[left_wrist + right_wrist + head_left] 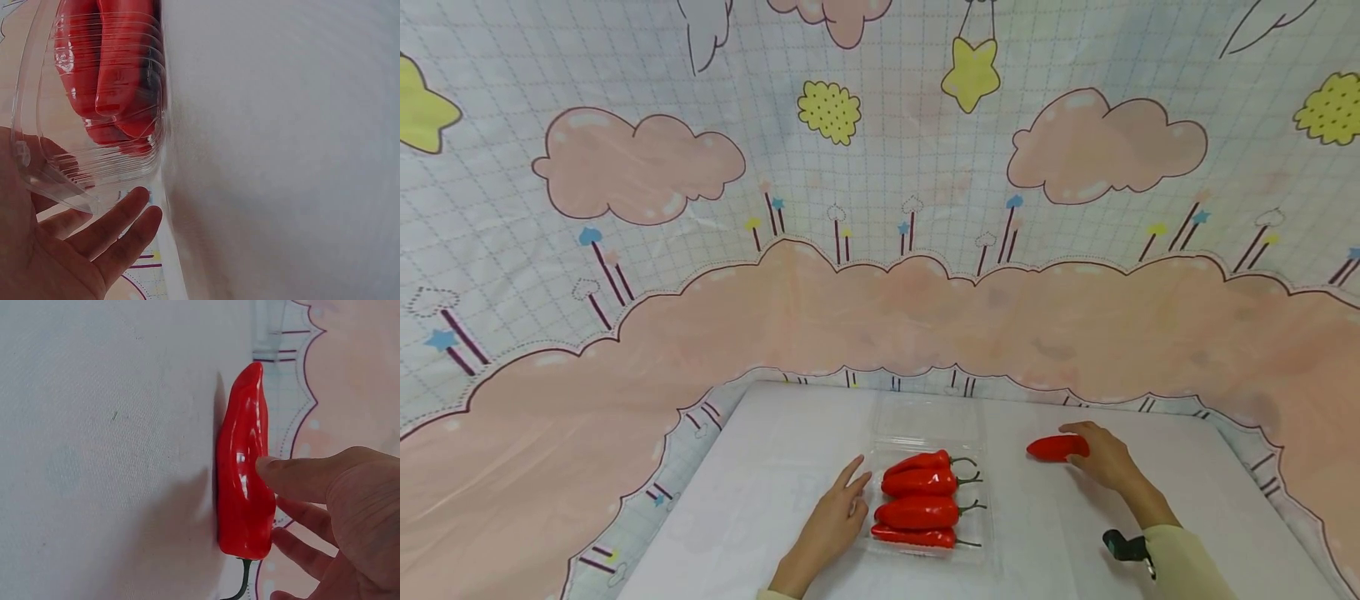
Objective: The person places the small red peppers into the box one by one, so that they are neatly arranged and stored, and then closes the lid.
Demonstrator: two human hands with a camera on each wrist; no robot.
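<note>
A clear plastic box stands at the table's middle, holding several red peppers laid side by side, green stems pointing right. Beside its left end is my left hand, fingers extended and spread; in the left wrist view the hand reaches around the box's corner. To the box's right, my right hand pinches a single red pepper lying on the table. The right wrist view shows the thumb on this glossy pepper and fingers along its far side, partly hidden; its green stem curves at the bottom.
The box's clear lid lies folded back behind it. A white table bears everything. Patterned cloth with pink clouds hangs behind and around the table. A small black device is at the right sleeve.
</note>
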